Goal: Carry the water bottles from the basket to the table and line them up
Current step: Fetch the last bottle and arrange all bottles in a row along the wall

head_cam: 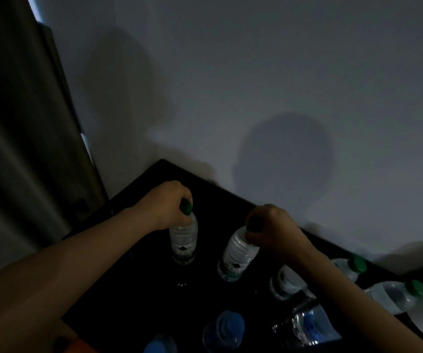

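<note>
The room is dim. My left hand (165, 205) grips the green cap and neck of a clear water bottle (183, 242) that stands upright on the black table (134, 256). My right hand (269, 229) grips the top of a second clear bottle (237, 256), which leans to the left with its base on or just above the table. Two more green-capped bottles (350, 268) (394, 295) stand along the table's right side, and another bottle (285, 282) is partly hidden behind my right forearm. The basket is not visible.
Blue-capped bottles (224, 329) (160, 345) and a blue-labelled one (312, 324) stand near the table's front edge. A pale wall (256, 85) rises behind the table and a dark curtain (21, 149) hangs at the left. Something orange (78, 345) shows at the bottom left.
</note>
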